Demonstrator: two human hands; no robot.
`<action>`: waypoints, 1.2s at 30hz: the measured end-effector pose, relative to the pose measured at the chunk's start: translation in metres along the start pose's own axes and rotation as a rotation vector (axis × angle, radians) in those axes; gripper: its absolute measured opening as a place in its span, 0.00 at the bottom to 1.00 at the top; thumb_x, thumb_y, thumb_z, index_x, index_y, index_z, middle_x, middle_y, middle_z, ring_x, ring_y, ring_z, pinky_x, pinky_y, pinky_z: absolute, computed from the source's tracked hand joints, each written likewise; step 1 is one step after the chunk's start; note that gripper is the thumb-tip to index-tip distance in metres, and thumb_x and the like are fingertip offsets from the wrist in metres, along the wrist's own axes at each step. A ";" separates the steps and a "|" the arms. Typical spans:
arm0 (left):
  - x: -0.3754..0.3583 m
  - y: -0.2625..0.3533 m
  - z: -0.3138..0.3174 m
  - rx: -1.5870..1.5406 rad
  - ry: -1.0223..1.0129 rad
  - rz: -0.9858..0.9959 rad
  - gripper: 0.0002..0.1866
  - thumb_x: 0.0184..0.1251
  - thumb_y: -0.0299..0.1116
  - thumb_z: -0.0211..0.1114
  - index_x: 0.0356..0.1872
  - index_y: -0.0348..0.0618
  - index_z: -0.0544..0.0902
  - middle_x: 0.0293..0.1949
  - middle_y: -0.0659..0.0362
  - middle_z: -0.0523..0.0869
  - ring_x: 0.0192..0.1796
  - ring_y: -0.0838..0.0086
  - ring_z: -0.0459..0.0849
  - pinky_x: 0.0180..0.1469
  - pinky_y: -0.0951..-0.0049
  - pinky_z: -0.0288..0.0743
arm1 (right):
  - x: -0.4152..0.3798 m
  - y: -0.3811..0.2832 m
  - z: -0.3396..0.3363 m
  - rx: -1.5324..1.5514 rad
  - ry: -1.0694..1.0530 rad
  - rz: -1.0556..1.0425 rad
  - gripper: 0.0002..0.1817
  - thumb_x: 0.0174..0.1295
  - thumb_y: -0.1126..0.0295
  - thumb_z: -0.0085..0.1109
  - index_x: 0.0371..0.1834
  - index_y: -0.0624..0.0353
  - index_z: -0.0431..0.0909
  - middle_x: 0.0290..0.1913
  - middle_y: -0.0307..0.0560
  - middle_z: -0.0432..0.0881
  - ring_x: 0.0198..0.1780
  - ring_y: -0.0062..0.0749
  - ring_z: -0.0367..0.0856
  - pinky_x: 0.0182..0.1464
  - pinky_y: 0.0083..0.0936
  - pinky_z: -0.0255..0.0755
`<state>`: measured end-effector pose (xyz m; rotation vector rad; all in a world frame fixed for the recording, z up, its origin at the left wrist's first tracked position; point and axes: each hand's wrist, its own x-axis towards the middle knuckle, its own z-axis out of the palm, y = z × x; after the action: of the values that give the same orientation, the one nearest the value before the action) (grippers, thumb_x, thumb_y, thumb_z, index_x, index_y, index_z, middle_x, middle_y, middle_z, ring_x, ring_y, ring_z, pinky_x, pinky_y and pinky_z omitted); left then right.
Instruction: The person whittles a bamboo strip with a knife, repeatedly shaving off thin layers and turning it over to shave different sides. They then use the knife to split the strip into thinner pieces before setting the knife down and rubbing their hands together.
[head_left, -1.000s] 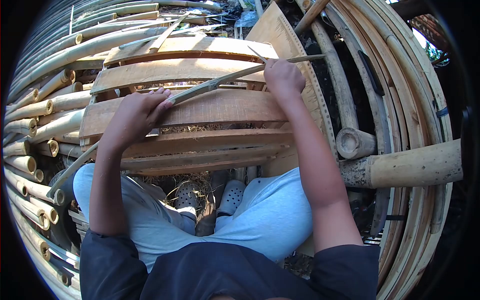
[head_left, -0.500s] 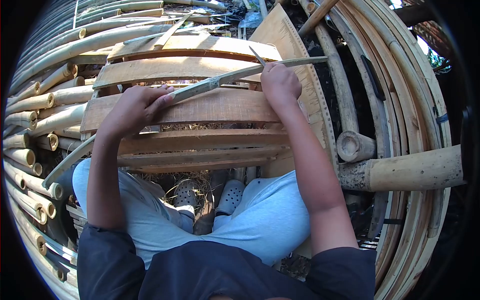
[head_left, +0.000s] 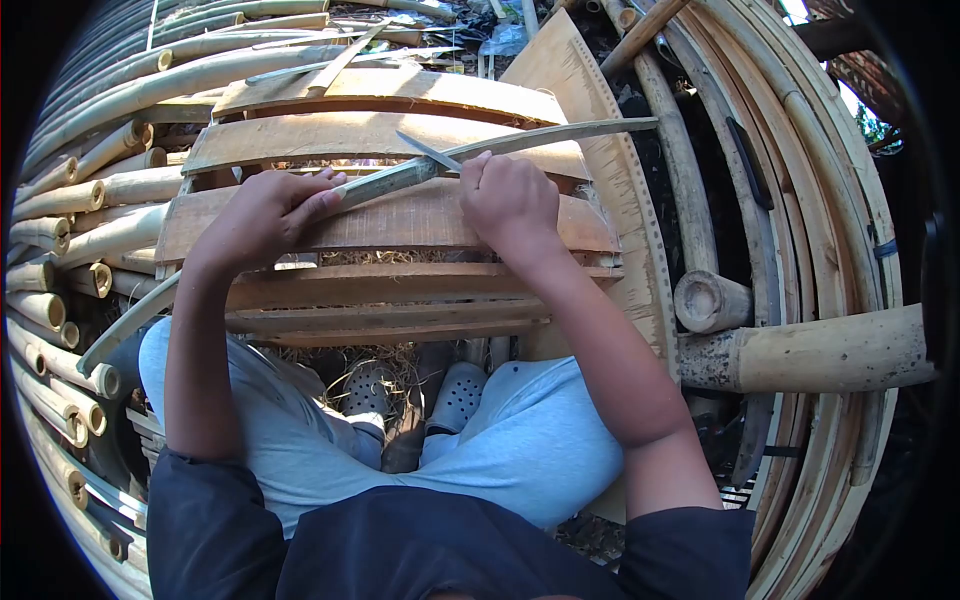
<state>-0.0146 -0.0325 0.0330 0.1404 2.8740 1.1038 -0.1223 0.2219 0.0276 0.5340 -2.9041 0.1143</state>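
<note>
Across wooden slats [head_left: 420, 218], left hand [head_left: 262, 222] gripping bamboo strip [head_left: 385, 182], right hand [head_left: 512, 205] holding knife [head_left: 428, 150]

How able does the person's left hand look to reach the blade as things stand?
Probably yes: the blade juts from the right hand close by, with nothing tall between. The left hand would likely have to loosen its grip on the long strip first.

Knife [head_left: 425, 149] hndl hidden w/in R hand [head_left: 512, 205].
</note>
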 end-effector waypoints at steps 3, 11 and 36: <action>0.002 -0.008 0.005 -0.033 0.015 -0.008 0.19 0.78 0.44 0.61 0.59 0.42 0.84 0.33 0.40 0.84 0.32 0.50 0.81 0.41 0.60 0.74 | 0.028 0.030 -0.006 -0.041 0.100 0.204 0.28 0.75 0.56 0.42 0.27 0.60 0.89 0.26 0.60 0.88 0.32 0.54 0.90 0.41 0.46 0.85; -0.001 -0.003 0.011 0.031 0.080 0.105 0.19 0.77 0.42 0.62 0.56 0.38 0.85 0.35 0.38 0.84 0.35 0.46 0.82 0.43 0.58 0.75 | -0.002 -0.011 -0.017 0.149 -0.087 0.077 0.28 0.72 0.56 0.41 0.33 0.67 0.88 0.35 0.68 0.87 0.42 0.62 0.88 0.52 0.53 0.81; -0.008 -0.001 0.036 0.278 0.230 0.142 0.16 0.76 0.38 0.62 0.55 0.36 0.84 0.56 0.44 0.86 0.62 0.51 0.82 0.64 0.54 0.77 | -0.026 -0.046 0.007 0.052 0.206 -0.116 0.28 0.73 0.60 0.46 0.14 0.56 0.83 0.15 0.54 0.81 0.20 0.50 0.85 0.25 0.43 0.81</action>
<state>-0.0032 -0.0101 0.0055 0.2495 3.2592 0.7767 -0.0829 0.1875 0.0177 0.6560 -2.6704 0.2156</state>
